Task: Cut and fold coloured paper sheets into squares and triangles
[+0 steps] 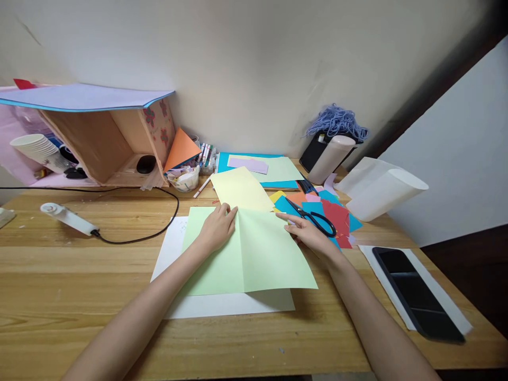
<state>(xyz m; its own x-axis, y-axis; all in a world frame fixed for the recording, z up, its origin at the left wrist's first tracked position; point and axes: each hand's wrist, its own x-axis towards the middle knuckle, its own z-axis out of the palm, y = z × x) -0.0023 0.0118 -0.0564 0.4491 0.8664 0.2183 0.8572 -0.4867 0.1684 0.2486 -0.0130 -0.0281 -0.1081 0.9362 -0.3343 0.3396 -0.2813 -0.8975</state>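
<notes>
A sheet of light green paper with a crease down its middle lies on a white sheet. Its right half lifts off the surface. My left hand holds the green paper down at the top of the crease, fingers bent and close together. At the right edge, my right hand has the same paper between its fingers, the index finger stretched along the top edge. Some of its fingers are hidden. Just beyond the left fingertips lies a pale yellow paper. Black-handled scissors rest beside my right hand.
Coloured scraps lie under the scissors. A phone sits at the right, near a white paper roll. At the left are a corded white tool and a cardboard box. Markers stand at the back.
</notes>
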